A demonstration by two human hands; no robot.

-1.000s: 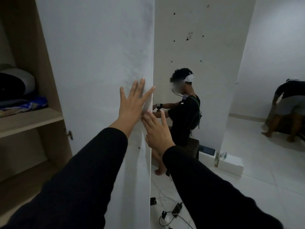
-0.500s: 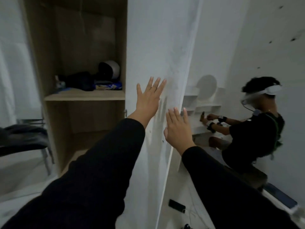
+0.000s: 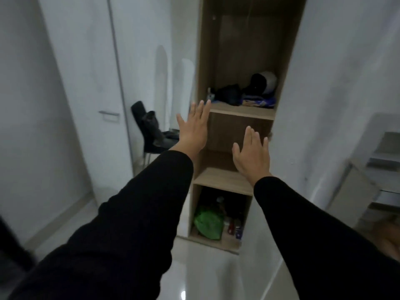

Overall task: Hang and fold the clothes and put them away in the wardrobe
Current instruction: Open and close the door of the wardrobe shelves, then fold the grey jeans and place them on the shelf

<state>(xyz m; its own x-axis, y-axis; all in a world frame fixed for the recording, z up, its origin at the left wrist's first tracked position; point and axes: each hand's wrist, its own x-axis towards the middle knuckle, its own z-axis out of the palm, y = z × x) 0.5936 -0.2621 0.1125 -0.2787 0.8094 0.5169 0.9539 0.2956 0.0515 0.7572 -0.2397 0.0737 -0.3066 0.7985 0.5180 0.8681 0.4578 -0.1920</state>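
The wooden wardrobe (image 3: 218,180) stands open ahead of me, its white door (image 3: 337,83) swung out on the right. Dark clothes (image 3: 229,95) and a blue folded cloth (image 3: 258,102) lie on the upper shelf beside a black and white helmet (image 3: 265,83). My left hand (image 3: 193,126) is raised flat with fingers apart in front of the wardrobe's left side. My right hand (image 3: 252,154) is raised flat too, lower, in front of the middle shelf near the door's edge. Both hands hold nothing. Black sleeves cover both arms.
A green bag (image 3: 208,221) and small bottles (image 3: 234,228) fill the wardrobe's bottom compartment. A black chair (image 3: 149,128) with dark clothes on it stands left of the wardrobe. A white door with a handle (image 3: 109,114) is at far left. White shelving (image 3: 387,161) is at right.
My view has swung left from the door face to the open wardrobe. Both hands have come off the white door and now hover in front of the shelves.
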